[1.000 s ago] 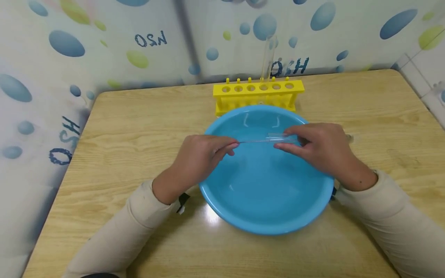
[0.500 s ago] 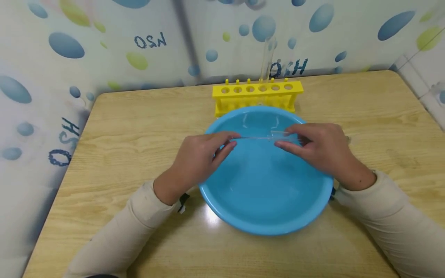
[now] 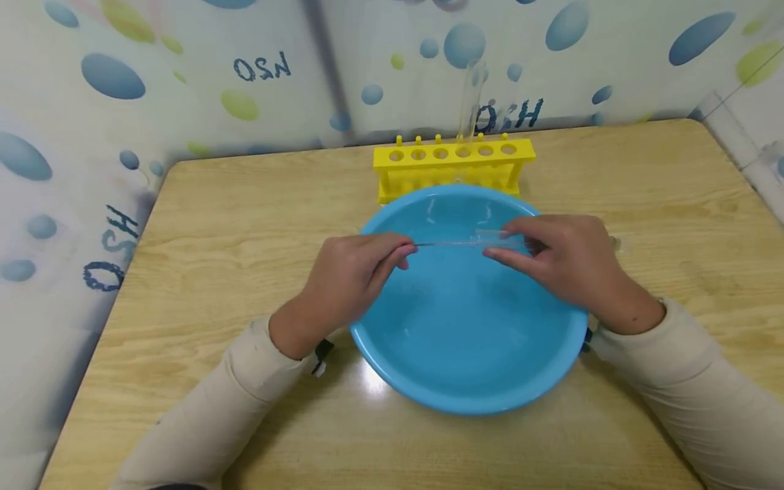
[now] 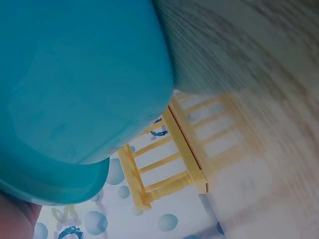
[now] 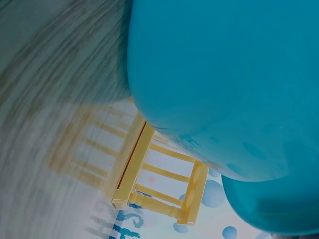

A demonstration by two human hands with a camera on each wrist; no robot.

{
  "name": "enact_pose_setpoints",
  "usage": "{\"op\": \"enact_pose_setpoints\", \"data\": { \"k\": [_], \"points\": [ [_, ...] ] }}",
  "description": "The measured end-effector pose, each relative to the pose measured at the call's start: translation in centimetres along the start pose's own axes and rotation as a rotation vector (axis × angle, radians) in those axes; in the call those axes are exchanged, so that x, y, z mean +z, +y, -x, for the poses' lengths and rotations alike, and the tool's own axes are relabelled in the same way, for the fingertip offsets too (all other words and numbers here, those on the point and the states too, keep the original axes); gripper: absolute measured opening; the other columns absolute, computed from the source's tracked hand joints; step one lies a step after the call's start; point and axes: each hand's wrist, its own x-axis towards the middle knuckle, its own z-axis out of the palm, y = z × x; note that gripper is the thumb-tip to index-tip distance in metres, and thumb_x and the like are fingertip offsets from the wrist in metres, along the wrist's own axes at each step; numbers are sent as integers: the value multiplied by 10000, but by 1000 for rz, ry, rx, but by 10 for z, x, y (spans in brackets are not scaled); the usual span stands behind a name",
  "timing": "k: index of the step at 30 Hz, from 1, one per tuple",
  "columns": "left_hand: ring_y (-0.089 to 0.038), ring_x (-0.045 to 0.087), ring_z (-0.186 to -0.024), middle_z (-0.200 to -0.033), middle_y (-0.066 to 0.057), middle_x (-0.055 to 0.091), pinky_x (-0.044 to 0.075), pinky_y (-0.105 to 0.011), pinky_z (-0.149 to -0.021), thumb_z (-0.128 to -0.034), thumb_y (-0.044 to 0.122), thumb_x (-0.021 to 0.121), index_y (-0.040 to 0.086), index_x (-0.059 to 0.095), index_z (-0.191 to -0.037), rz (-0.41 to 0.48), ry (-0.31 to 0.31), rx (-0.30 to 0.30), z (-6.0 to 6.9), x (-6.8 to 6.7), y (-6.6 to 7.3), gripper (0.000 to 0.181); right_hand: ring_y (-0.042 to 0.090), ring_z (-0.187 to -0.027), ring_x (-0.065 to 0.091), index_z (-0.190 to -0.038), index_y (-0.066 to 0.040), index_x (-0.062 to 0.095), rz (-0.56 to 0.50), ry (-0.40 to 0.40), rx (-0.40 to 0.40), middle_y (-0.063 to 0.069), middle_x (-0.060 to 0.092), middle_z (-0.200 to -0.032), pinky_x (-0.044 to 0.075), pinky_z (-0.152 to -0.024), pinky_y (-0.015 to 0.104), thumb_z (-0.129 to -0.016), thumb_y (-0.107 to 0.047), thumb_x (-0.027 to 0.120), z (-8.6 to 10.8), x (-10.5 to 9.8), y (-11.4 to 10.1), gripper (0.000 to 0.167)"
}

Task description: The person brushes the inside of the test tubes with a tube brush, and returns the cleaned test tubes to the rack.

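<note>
In the head view, my left hand pinches the end of a thin twisted-wire brush between thumb and fingers. The wire runs level to the right, into the mouth of a clear glass test tube. My right hand holds that tube between thumb and fingers and hides most of it, along with the brush's far end. Both hands are above a large round blue basin. The wrist views show mostly the basin's outer side; only a sliver of a hand appears in the left one.
Behind the basin stands a yellow test tube rack with a tall clear tube upright in it. The wooden table meets a patterned wall at the back. A small pale thing shows just beyond the right hand.
My left fingers spread a little half a second ago and now pinch closer together again. The brush wire has shifted slightly. The right hand and the tube stay almost where they were.
</note>
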Motion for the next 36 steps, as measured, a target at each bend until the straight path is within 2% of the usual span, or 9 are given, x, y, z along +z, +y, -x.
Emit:
{"op": "enact_pose_setpoints", "data": {
  "k": [3,7,9,12,15,19,24,28,36],
  "points": [
    [-81,619,-608,-740,3,699,514,-207,-569,-957,103,664,59,706,-930,105,-40,-32,0,0,-2,66,102,-532,417,-959,-116,787,5,8,-4,-34,495,-553,317,-488,244,-740,-294,891,0,0,0,301],
    [-48,474,-513,-636,35,629,395,-216,-474,-1007,77,576,58,673,-803,360,-116,-142,2,1,-7,228,86,-526,430,-969,-128,798,16,-7,-15,-44,528,-551,314,-479,229,-741,-313,888,1,2,-1,307],
    [-55,466,-501,-584,37,579,394,-228,-472,-1019,62,542,46,646,-753,461,-140,-186,3,0,-9,287,80,-525,453,-975,-126,803,24,-6,-33,-34,594,-576,319,-472,222,-739,-314,889,1,3,-1,313],
    [-80,474,-493,-536,27,520,405,-246,-471,-1029,60,510,37,612,-712,535,-145,-213,3,-2,-11,334,87,-531,514,-979,-118,806,31,6,-61,7,699,-661,345,-471,220,-734,-308,893,0,3,-2,322],
    [-92,465,-499,-538,27,492,396,-248,-471,-1040,82,496,56,600,-721,534,-137,-209,1,-2,-11,337,100,-533,528,-983,-108,803,38,9,-61,24,713,-678,360,-474,225,-730,-299,897,-2,2,-2,330],
    [-76,450,-519,-564,47,491,374,-241,-478,-1035,105,519,79,605,-736,453,-145,-203,1,0,-10,313,95,-525,490,-990,-110,799,50,-17,-46,7,660,-620,349,-473,224,-739,-303,892,-1,1,-3,330],
    [-61,416,-482,-538,65,476,334,-226,-450,-1029,148,551,103,600,-666,378,-171,-227,0,2,-8,368,112,-532,573,-971,-113,802,56,-15,-73,30,730,-701,369,-470,220,-734,-320,892,-1,1,1,327],
    [-65,400,-435,-493,62,451,300,-226,-425,-1027,153,560,106,576,-614,400,-167,-244,0,3,-9,416,132,-551,615,-968,-114,801,55,-11,-82,46,755,-751,383,-473,224,-724,-320,897,-1,2,1,334],
    [-109,427,-383,-466,14,436,307,-230,-415,-1058,164,497,77,504,-566,523,-166,-328,0,0,-7,500,99,-531,526,-994,-105,802,36,12,-81,38,725,-698,361,-470,223,-714,-281,908,0,2,-1,348]
  ]
}}
